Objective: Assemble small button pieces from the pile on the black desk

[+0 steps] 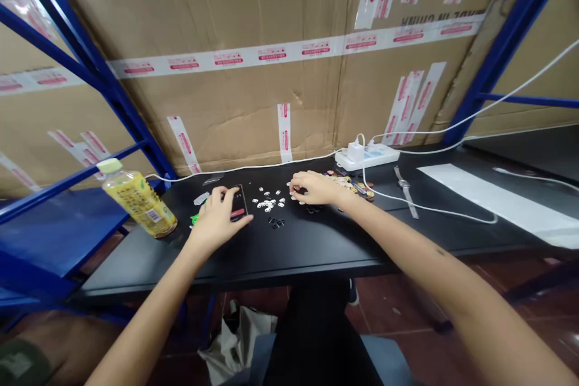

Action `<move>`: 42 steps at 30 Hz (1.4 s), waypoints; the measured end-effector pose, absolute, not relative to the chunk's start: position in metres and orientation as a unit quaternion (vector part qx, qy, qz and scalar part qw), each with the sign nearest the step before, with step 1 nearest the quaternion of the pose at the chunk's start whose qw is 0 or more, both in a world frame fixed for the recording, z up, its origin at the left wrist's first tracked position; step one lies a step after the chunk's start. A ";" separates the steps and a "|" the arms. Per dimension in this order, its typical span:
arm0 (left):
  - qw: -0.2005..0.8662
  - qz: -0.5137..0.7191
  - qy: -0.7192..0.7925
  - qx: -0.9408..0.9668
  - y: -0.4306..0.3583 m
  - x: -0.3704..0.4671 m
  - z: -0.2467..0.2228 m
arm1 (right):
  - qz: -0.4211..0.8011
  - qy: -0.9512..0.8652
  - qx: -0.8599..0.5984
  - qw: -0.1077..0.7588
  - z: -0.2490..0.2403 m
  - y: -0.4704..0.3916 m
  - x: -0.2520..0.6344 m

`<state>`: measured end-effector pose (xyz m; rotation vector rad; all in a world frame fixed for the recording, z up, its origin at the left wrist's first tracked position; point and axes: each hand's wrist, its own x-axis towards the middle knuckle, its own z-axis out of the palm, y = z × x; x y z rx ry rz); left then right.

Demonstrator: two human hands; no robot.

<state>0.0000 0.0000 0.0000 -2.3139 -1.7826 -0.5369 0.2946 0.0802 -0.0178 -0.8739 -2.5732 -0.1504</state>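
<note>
My left hand (216, 220) is over a phone (239, 204) with a lit screen. Its thumb is stretched out and its fingers are bent above the phone's edge; whether they press on it is unclear. Small white pieces (266, 205) lie loosely clustered between my hands, with small black pieces (275, 223) just in front. My right hand (312, 187) is low over the table, fingertips curled together beside a few pale pieces; what they hold is too small to make out. Behind its wrist spreads a pile of mixed coloured small pieces (348, 181), partly covered by the arm.
A yellow drink bottle (140, 199) stands at the left on the black table (307, 250). Behind are a white power strip (367, 157) and cables. A wristwatch (407, 193) and a white sheet (497, 199) lie to the right. Cardboard (244, 96) walls the back.
</note>
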 end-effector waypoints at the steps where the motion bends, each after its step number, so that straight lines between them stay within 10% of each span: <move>1: 0.100 -0.186 -0.569 -0.795 0.005 0.009 0.004 | -0.054 -0.924 -0.317 0.206 -0.019 0.080 0.295; 13: 0.027 -0.083 -0.425 -0.901 0.063 0.084 -0.004 | -0.061 -0.918 -0.348 0.180 -0.025 0.073 0.297; 42: -0.426 -0.410 -0.365 -0.719 0.057 0.087 -0.020 | 0.249 -0.831 -0.324 0.378 -0.035 0.075 0.296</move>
